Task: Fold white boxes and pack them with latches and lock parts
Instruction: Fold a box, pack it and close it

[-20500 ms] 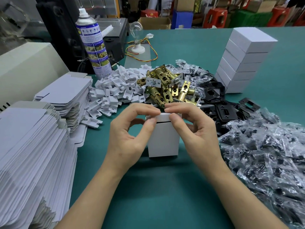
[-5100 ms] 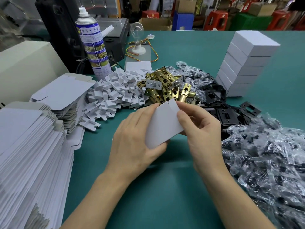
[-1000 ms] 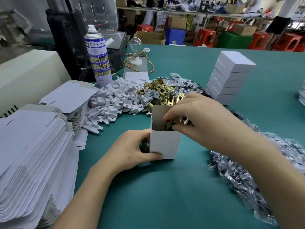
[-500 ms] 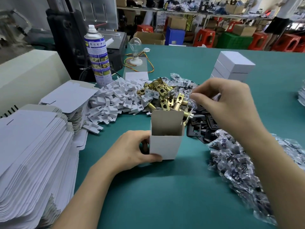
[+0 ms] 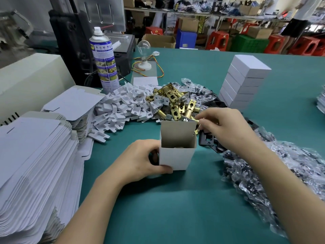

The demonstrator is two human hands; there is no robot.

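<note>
**Head view: open box held upright on the counter**

Box (image 5: 176, 158) stands upright at the middle of the counter (image 5: 175, 208), with its top open and its rear flap raised. A metal part shows at its bottom. Left grip (image 5: 140, 161) holds the box's left side, thumb curled onto the front face near the base. Right grip (image 5: 226, 127) sits just beside the flap's right corner. Its fingertips are pinched on a brass latch (image 5: 196, 120) at the near edge of the latch pile (image 5: 173, 101).

White inserts (image 5: 123, 106) lie left of that pile, touching it. Black plates (image 5: 207, 140) lie right of the box, partly under the right grip. Bagged parts (image 5: 290, 169) spread along the right side. Flat blanks (image 5: 35, 164) are stacked at the left. Closed boxes (image 5: 246, 80) are stacked well behind, to the right. Spray can (image 5: 103, 59) stands behind the inserts.
</note>
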